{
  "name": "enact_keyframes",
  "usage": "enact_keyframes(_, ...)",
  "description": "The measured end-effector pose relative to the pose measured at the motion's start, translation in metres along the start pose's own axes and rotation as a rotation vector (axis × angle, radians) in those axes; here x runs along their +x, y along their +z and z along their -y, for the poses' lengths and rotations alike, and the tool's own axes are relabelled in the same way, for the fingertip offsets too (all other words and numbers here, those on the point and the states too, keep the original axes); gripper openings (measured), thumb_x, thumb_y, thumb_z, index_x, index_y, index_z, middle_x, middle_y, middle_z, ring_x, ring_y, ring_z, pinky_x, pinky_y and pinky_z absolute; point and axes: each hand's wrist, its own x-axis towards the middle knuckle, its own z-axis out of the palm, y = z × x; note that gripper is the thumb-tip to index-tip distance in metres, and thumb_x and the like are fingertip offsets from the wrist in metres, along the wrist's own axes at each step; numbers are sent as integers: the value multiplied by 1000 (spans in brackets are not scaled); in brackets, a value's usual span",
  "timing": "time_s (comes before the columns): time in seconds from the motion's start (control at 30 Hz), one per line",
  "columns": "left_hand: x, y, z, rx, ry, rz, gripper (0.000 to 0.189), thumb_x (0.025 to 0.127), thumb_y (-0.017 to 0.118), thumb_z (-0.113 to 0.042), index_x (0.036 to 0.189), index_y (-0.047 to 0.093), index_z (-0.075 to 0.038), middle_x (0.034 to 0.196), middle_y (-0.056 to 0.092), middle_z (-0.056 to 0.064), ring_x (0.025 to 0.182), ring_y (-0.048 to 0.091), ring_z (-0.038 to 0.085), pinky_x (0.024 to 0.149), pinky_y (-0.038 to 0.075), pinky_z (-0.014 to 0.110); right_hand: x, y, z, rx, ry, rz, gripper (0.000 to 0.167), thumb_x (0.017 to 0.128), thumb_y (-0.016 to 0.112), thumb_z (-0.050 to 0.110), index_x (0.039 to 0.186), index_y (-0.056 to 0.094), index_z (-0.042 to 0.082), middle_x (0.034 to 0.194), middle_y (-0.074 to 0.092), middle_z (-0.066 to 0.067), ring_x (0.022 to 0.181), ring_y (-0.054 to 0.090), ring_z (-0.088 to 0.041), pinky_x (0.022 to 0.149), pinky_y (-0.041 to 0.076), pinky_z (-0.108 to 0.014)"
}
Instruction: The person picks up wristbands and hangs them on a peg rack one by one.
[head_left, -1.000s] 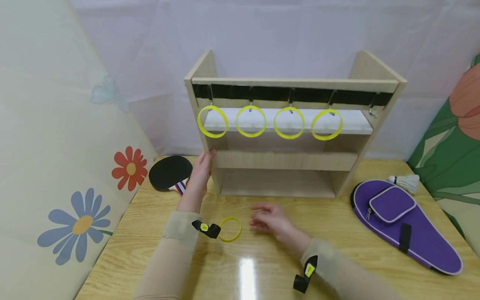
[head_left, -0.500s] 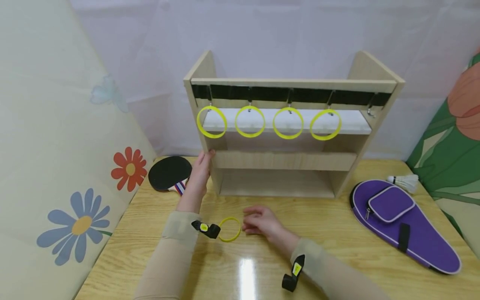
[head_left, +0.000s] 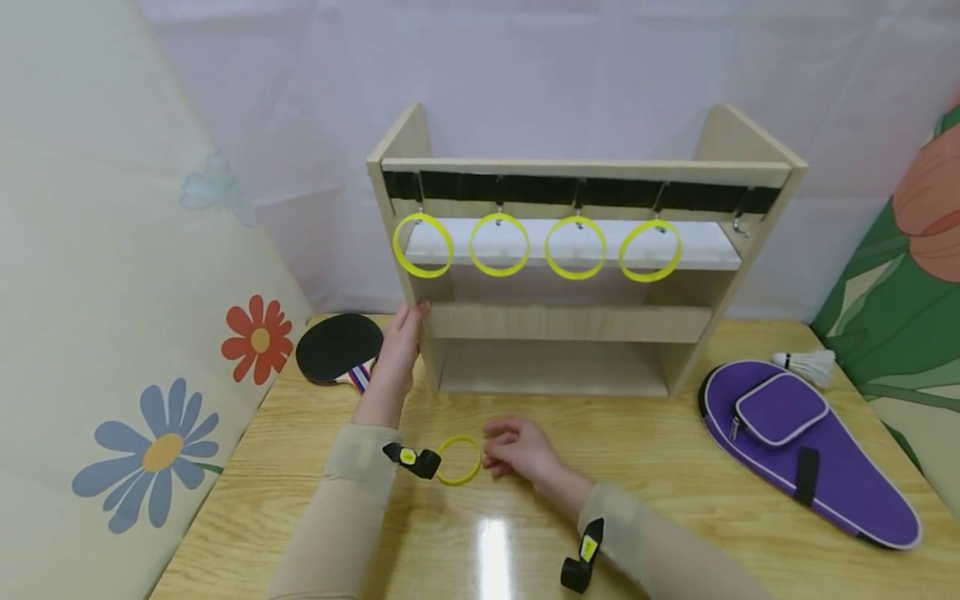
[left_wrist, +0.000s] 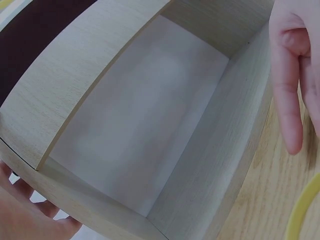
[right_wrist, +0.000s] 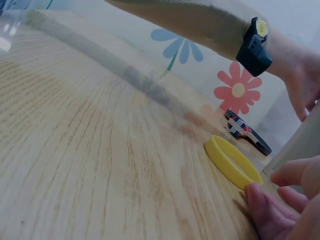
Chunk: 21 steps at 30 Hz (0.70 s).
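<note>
On the left, my left hand [head_left: 400, 350] grips the side panel of a small light-wood shelf [head_left: 570, 322]; in the left wrist view its fingers [left_wrist: 25, 210] wrap the panel's outer edge. A yellow ring [head_left: 457, 482] lies on the table in front of the shelf. Just right of it is my right hand [head_left: 525, 450], low over the table with loosely bent fingers and nothing between them. The right wrist view has the thumb tip right at the near edge of the yellow band [right_wrist: 225, 162]. Several matching yellow rings [head_left: 425, 274] hang from hooks on the shelf's black strip [head_left: 540, 187].
The rightmost hook [head_left: 739, 223] carries no ring. A table tennis bat [head_left: 337, 346] lies behind the left forearm. To the right are a purple bat case [head_left: 780, 450] and a shuttlecock [head_left: 810, 367]. Cloth walls stand around the wooden table.
My right hand has moved left, up to the ring on the table, and its fingers have come slightly closer together. The left hand has stayed on the shelf's side panel.
</note>
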Motion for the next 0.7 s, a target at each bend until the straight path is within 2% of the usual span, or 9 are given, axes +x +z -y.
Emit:
enact_keyframes(0.43, -1, 1, 1, -5, -5, -6, 55, 102, 40, -35, 155, 32, -21, 150, 39, 15, 139, 33, 27, 121, 20, 47, 1, 9, -3, -175, -47, -63, 30, 82, 71, -5, 111, 64, -9, 81, 71, -15, 58, 65, -14, 54, 57, -30)
enact_keyframes(0.7, -1, 0, 0, 12, -4, -3, 56, 103, 40, -36, 155, 31, -20, 151, 38, 14, 141, 31, 28, 121, 18, 48, 4, 12, -2, -291, -83, -82, 29, 79, 76, -2, 106, 66, -6, 72, 68, -9, 51, 60, -11, 51, 56, -28)
